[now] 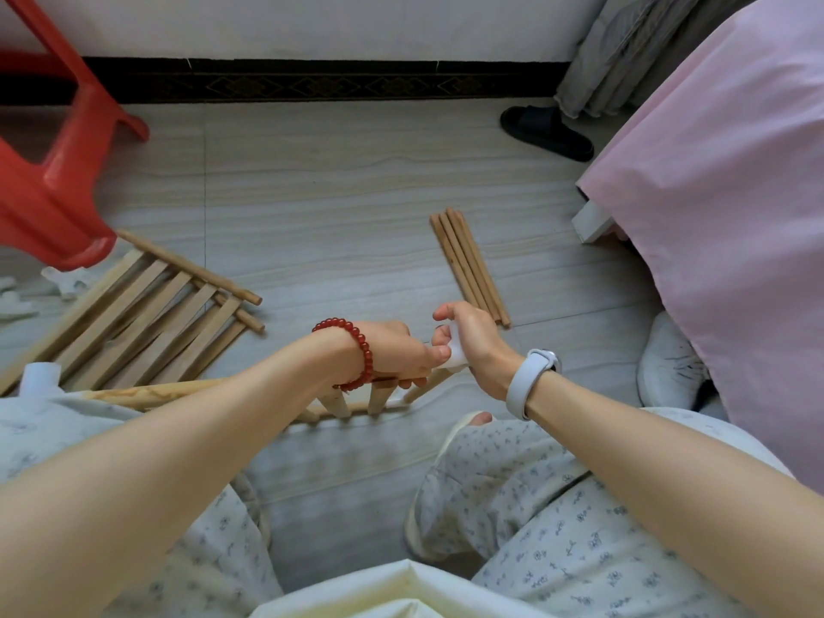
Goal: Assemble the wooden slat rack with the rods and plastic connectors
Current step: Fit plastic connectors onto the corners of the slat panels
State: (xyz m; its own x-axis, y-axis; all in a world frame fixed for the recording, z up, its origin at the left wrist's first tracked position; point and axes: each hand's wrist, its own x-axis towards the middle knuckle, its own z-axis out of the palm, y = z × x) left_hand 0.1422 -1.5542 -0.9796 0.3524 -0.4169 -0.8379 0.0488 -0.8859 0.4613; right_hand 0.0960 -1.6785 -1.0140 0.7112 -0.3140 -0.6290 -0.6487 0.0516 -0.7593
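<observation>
Item 1. Finished flat panel of pale wooden slats on two round rods [147, 314]: lies on the floor at far left, partly under the red plastic stool [49, 171]. A few loose white plastic connectors [67, 278] sit just beside its far-left corner.

Item 2. Second slat panel in hand, pale wood with a round end rod [356, 401]: held low between the knees, its long axis running left to right, the free rod end pointing up and right toward the right hand.

Item 3. Left hand, red bead bracelet at the wrist [392, 350]: fingers curled round the panel's rod near its right end, thumb tip touching the connector.

Item 4. White plastic connector [457, 356]: sits directly at the rod's right tip, touching both hands; whether it is already seated on the rod cannot be told.

Item 5. Right hand, grey wristband [472, 336]: fingers clamped round the connector, directly right of the rod end and the nearer hand to it. The push likely runs along the rod axis, leftward and down.

Item 6. Bundle of loose brown wooden rods [470, 267]: lies on the floor beyond the right hand, long axis near to far.
</observation>
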